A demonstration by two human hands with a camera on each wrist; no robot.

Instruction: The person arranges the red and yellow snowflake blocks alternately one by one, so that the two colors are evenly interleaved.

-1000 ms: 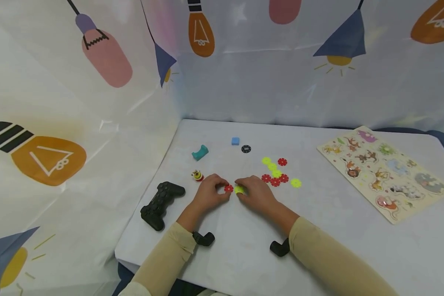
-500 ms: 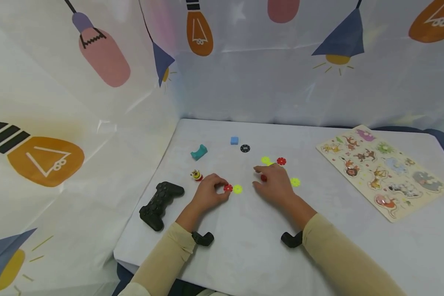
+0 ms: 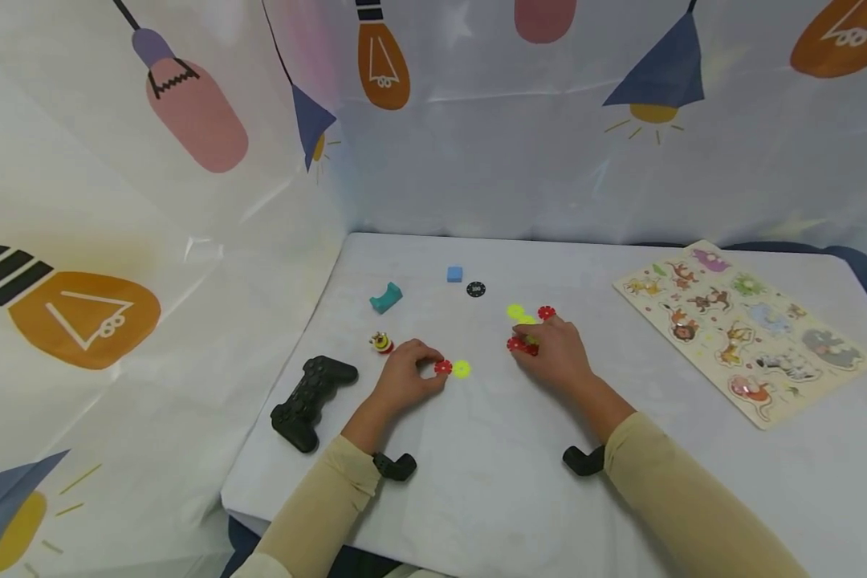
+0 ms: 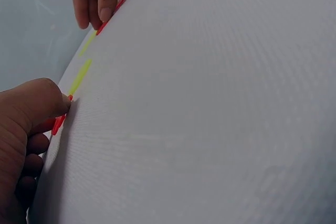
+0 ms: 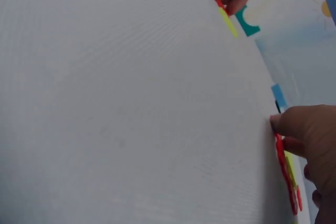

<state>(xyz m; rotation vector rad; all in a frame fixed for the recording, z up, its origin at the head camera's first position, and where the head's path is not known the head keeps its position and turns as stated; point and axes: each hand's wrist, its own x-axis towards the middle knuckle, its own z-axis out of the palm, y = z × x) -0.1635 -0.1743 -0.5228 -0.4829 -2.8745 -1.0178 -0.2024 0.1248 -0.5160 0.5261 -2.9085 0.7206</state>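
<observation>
My left hand (image 3: 405, 373) pinches a red notched plastic disc (image 3: 443, 367) between thumb and index finger, low at the white table. A yellow notched disc (image 3: 461, 369) lies right at its edge, standing out from the red one in the left wrist view. Over the loose group to the right, my right hand (image 3: 559, 353) has thumb and index finger at the rim of a red notched disc (image 5: 285, 169). More yellow discs (image 3: 515, 311) and another red disc (image 3: 546, 311) lie just beyond these fingers. The hand hides part of the group.
A black game controller (image 3: 311, 403) and a small bee-striped figure (image 3: 381, 343) lie left of my left hand. Farther back are a teal curved block (image 3: 386, 298), a blue block (image 3: 454, 274) and a black chip (image 3: 475, 289). An animal puzzle board (image 3: 744, 329) lies on the right.
My right hand has left the yellow disc beside the left hand's red one and moved right to the loose discs, its fingers closing at a red one. The left hand keeps its place.
</observation>
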